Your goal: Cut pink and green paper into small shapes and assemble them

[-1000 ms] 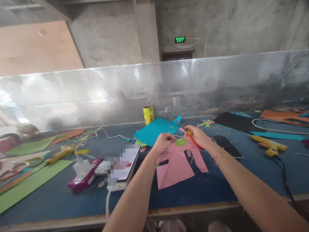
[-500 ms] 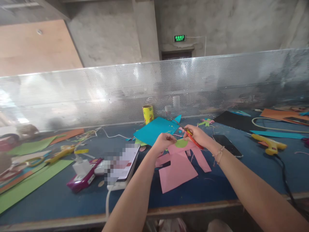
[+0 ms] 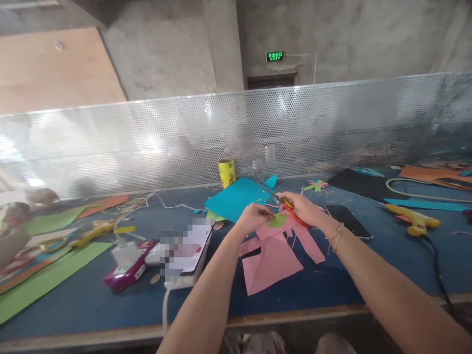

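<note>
My right hand (image 3: 299, 207) is closed round the red and yellow handles of a pair of scissors (image 3: 295, 215), whose blades point up and left over the blue paper. Close beside it, my left hand (image 3: 254, 217) is pinched closed, its fingertips at the edge of a round green paper piece (image 3: 276, 221). Whatever lies between those fingertips is hidden. Under the green piece is pink paper (image 3: 273, 260), cut into strips at its sides. A blue paper sheet (image 3: 234, 197) rests just beyond my left hand.
A phone on a white stand (image 3: 190, 253) and a purple power strip (image 3: 125, 270) are to the left; a dark phone (image 3: 348, 221) and yellow glue gun (image 3: 415, 219) lie right. A yellow roll (image 3: 226, 173) stands by the perforated metal screen (image 3: 177, 132). Another person's hand (image 3: 14, 223) is far left.
My left hand has shifted slightly right, closer to my right hand. The scissors have tilted, their blades reaching farther left. At the far left, the other person's hand has moved.
</note>
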`<state>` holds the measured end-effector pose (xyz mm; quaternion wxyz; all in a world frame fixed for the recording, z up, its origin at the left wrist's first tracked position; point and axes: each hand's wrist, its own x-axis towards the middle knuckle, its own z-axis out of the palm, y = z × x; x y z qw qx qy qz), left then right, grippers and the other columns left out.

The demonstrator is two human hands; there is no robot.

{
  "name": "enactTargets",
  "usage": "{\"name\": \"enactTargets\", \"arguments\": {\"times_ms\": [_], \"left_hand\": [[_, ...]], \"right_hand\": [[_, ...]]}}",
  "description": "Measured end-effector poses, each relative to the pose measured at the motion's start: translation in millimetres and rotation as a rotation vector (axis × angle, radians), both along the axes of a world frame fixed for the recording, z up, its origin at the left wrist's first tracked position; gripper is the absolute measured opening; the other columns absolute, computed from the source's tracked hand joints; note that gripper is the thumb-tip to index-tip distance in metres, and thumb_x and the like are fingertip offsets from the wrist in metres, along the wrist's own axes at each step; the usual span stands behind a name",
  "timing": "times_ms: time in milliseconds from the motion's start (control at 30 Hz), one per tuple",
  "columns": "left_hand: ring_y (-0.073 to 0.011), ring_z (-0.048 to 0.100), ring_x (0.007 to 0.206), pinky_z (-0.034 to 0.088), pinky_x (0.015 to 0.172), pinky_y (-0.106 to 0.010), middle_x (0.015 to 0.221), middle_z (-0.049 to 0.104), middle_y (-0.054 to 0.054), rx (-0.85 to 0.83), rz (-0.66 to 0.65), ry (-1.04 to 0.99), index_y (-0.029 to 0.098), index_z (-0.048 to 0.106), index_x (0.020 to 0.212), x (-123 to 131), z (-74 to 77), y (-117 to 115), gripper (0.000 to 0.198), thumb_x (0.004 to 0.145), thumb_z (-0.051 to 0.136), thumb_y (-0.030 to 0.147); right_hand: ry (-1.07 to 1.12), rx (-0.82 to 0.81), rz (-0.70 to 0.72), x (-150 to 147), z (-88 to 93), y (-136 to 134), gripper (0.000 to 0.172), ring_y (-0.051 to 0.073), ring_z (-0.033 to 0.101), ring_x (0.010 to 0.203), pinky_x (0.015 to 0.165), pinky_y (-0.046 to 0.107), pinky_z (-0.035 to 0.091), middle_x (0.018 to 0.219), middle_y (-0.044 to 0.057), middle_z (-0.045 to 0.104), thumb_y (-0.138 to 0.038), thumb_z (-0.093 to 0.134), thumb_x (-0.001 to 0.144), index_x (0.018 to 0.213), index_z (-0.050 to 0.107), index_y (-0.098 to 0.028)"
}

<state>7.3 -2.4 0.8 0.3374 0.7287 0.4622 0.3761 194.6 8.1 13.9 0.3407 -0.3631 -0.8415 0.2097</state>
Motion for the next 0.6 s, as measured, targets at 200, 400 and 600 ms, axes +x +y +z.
{"name": "enactTargets", "arguments": {"times_ms": [200,400,600], "left_hand": [[-0.0156,0.057,0.064,0.043,0.057,-0.024,0.062,0.064,-0.001,0.025,0.006,0.109,0.017,0.065,0.057,3,7.5,-12,0.007,0.059,0.059,0.015],[-0.0138,0.055,0.063,0.042,0.058,-0.025,0.062,0.061,0.000,-0.027,0.013,0.016,0.015,0.060,0.055,3,10.1,-19,0.005,0.055,0.061,0.011],[-0.0129,0.051,0.058,0.040,0.057,-0.025,0.055,0.057,0.000,-0.075,-0.008,-0.061,0.015,0.058,0.050,2,7.8,-18,0.005,0.054,0.061,0.012]], "right_hand": [[-0.164,0.155,-0.029,-4,6.6,-11,0.023,0.015,0.057,0.077,0.066,0.026,0.040,0.092,0.005,0.062,-0.010,0.048,0.072,0.091,0.056,-0.019],[-0.193,0.167,0.067,-7,14.0,-21,0.030,0.012,0.055,0.072,0.065,0.024,0.038,0.085,0.002,0.062,-0.003,0.044,0.067,0.090,0.056,-0.020],[-0.179,0.193,0.061,-7,12.4,-20,0.033,0.013,0.055,0.074,0.067,0.025,0.040,0.084,0.002,0.060,-0.001,0.041,0.065,0.088,0.055,-0.021]]}}
